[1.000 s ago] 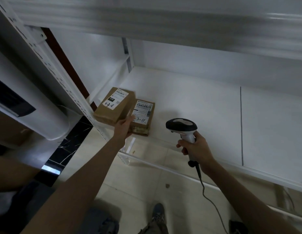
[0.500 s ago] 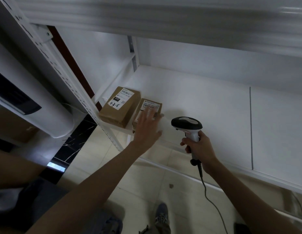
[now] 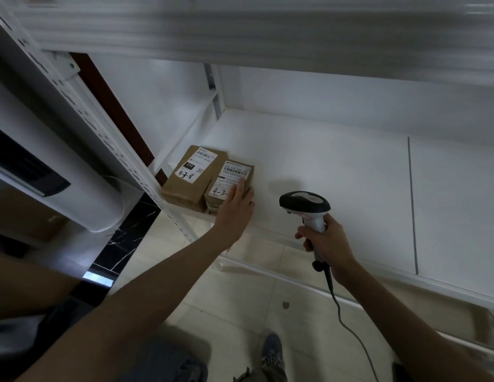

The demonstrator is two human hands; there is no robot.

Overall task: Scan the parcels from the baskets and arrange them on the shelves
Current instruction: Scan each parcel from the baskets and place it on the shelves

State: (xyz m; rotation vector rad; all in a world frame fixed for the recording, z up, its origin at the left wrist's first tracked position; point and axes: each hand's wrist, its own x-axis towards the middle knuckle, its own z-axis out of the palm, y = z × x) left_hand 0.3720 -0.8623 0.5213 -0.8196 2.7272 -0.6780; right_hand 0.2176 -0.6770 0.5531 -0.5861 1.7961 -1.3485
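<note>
Parcel [image 3: 229, 186] label's handwritten number partly hidden under left hand [image 3: 236, 209].

Two parcels on my shelf [image 3: 336, 172], a bigger box [image 3: 190, 179] and a smaller box [image 3: 230, 180] touching side by side, one label on each, one scanner [image 3: 306, 208], my two hands, left [image 3: 236, 210], right [image 3: 327, 244], one shoe [image 3: 272, 354]

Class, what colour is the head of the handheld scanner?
Black, with a pale grey top panel, on the scanner held by the right hand; head view.
</note>
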